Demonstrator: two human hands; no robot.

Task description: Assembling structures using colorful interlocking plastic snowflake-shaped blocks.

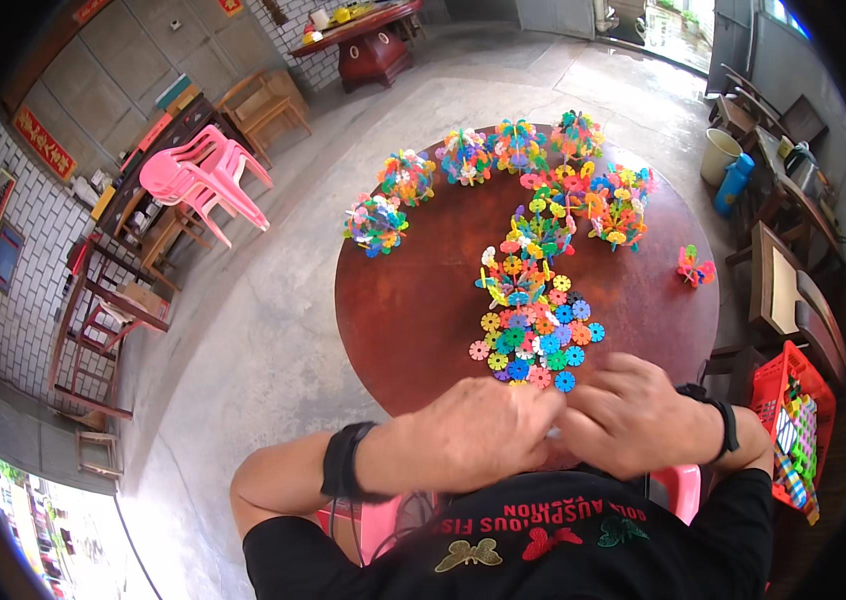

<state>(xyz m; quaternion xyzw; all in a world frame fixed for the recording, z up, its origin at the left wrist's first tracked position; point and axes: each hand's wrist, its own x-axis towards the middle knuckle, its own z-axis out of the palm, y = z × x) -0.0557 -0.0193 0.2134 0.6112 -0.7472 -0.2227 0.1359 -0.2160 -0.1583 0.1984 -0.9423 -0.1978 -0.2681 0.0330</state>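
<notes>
Close to my body, above the near edge of the round brown table [403,320], my left hand [488,425] and my right hand [633,415] meet with curled fingers. A small whitish bit shows between them, but its kind is hidden by the fingers. Just beyond lies a loose pile of flower-shaped notched plastic discs [538,345] in many colours. Behind the pile, partly joined clusters [543,235] of the same discs run toward the far side. Several finished-looking disc balls [406,177] stand along the far left rim. A small pink-red disc cluster [695,267] sits at the right.
Pink plastic chairs [198,175] stand at the left, near a wooden bench and shelf. To the right are a blue flask [734,185], a cream bucket [720,155], wooden chairs and a red plastic basket [793,420] with colourful items. A dark red table [373,50] stands far back.
</notes>
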